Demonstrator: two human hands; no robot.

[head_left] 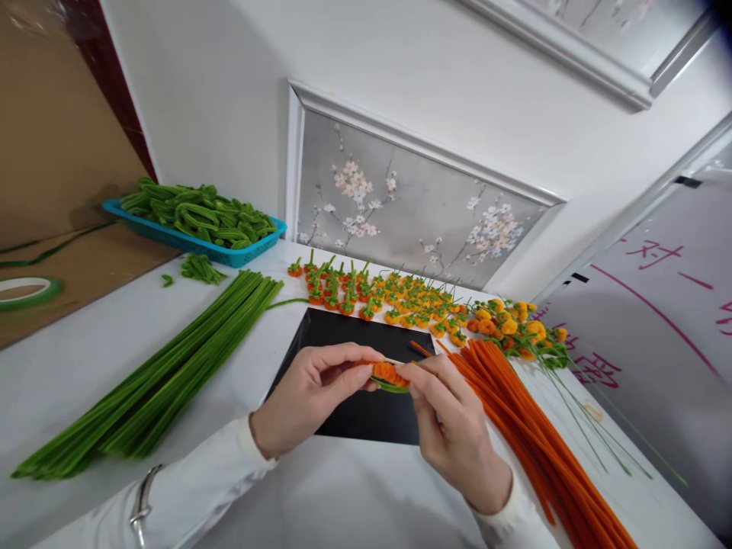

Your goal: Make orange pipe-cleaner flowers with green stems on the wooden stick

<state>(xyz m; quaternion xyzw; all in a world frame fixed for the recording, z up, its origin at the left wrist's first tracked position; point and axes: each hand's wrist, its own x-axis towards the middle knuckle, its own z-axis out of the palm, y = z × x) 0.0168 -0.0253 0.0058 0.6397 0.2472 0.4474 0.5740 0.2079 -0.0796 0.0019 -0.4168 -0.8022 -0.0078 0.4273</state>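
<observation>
White sleeves cover both forearms at the bottom of my view, and a metal bangle (pixel 141 499) sits on the left one. From there I note the left hand (pixel 312 393) and the right hand (pixel 451 427) meeting above a black mat (pixel 343 335) laid on the white table (pixel 69 366).

Held between them is a small orange coil (pixel 389 373) of fuzzy wire with a green strand curving under it. Left thumb and forefinger are pinched on the coil's left end; the right thumb and forefinger are pinched on its right end. The coil spans the gap between the two sets of fingertips, clear of the mat. Both hands are therefore closed in a grasp on the same piece.

Surroundings recorded:
- A long bundle of green stems (pixel 165 374) lies on the table left of the mat.
- A bundle of orange stems (pixel 531 427) lies right of the mat, just beside the right hand.
- Rows of finished orange pieces (pixel 377 297) with green tops stand behind the mat.
- Yellow and orange pieces on thin wires (pixel 515 324) lie beyond the orange bundle.
- A blue basket (pixel 252 255) holding bent green stems stands at the far left.
- A roll of green tape (pixel 28 290) rests on brown board at the left edge.
</observation>
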